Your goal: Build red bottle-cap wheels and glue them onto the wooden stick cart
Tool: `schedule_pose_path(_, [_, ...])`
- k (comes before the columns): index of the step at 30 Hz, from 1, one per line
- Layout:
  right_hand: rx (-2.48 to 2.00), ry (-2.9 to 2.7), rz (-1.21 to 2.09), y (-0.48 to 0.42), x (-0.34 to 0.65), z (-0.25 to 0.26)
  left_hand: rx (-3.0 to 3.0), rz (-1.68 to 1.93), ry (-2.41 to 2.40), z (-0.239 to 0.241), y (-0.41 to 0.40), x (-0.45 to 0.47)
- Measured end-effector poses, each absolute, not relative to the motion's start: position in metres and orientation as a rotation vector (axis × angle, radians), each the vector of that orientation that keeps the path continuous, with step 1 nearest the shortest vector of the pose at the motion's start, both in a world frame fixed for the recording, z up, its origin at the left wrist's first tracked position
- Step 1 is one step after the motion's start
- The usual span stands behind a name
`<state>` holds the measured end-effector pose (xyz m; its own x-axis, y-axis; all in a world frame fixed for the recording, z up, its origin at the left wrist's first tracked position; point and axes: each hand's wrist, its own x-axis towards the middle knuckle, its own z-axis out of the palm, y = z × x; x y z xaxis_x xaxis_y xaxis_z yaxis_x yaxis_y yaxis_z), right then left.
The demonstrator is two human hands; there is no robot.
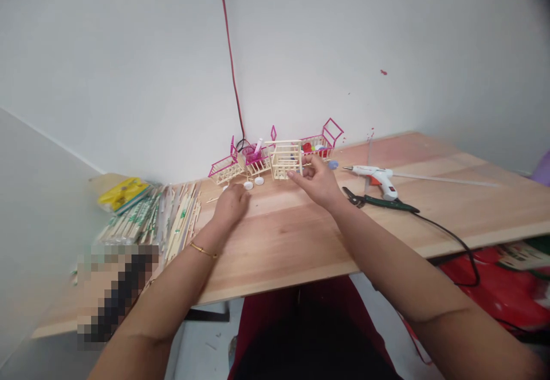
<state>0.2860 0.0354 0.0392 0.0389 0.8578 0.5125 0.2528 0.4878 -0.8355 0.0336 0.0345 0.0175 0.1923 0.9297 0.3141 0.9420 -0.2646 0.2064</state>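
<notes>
My right hand (318,184) grips a small pale basket frame (281,162) built of thin wooden sticks, thumb in front and fingers at its right side. My left hand (232,203) rests low over the table with its fingers curled down; whatever they hold, if anything, is hidden. Just beyond it stand small stick-built carts: one at the left (224,171) with a magenta rim, and another (258,165) with white wheels (248,185) and a pink item inside. Behind my right hand a third cart (318,146) with a magenta handle holds small colourful pieces.
A white glue gun (380,178) lies on the wooden table (283,242) to the right, beside green-handled cutters (380,202). Wooden sticks (183,219) and wrapped bundles (133,219) lie at the left near a yellow packet (124,192). A red cord (230,53) hangs along the wall.
</notes>
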Motion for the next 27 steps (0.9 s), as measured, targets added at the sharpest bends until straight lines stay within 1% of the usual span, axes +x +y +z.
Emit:
schedule_pose_path(4, [-1.010, -1.514, 0.666, 0.032, 0.284, 0.041, -2.435, -0.669, -1.781, 0.016, 0.059, 0.035])
schedule_pose_path(9, [-1.016, -1.527, 0.677, 0.033, 0.285, 0.039, -2.380, -0.548, -1.817, 0.014, 0.072, 0.036])
schedule_pose_path(19, [-1.001, -1.535, 0.704, 0.031, 0.284, 0.041, -2.276, -0.296, -1.836, 0.021, 0.045, 0.024])
schedule_pose_path(27, [-1.016, -1.529, 0.702, 0.031, 0.284, 0.042, -2.162, -0.146, -1.886, 0.025, 0.032, -0.006])
